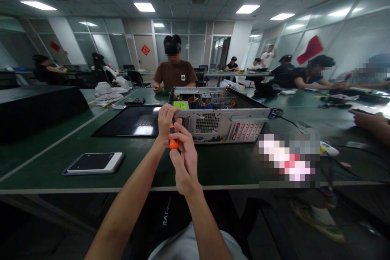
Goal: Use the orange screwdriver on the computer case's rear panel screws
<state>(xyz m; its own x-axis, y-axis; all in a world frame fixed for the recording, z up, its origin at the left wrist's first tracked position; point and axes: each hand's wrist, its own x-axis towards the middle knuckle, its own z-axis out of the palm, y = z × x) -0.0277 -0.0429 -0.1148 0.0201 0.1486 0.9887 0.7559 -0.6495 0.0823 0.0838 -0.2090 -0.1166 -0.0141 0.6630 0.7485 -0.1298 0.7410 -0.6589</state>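
An opened computer case [243, 124] lies on its side on the table, its rear panel facing me and its top uncovered, with coloured wires and a bright green label [180, 106] inside. My right hand [186, 158] is closed around the orange and black handle of a screwdriver [173, 143], which points away from me at the case's left rear corner. At that same corner, my left hand [166, 122] has its fingers curled over the case edge, close to the screwdriver's front end. The screwdriver's tip is hidden behind the fingers.
A black side panel [131, 124] lies left of the case. Nearer me is a white flat device [95, 162]; a white fan [108, 97] stands farther back. Cables and a white power strip [329, 148] are at right. A person [175, 71] sits opposite.
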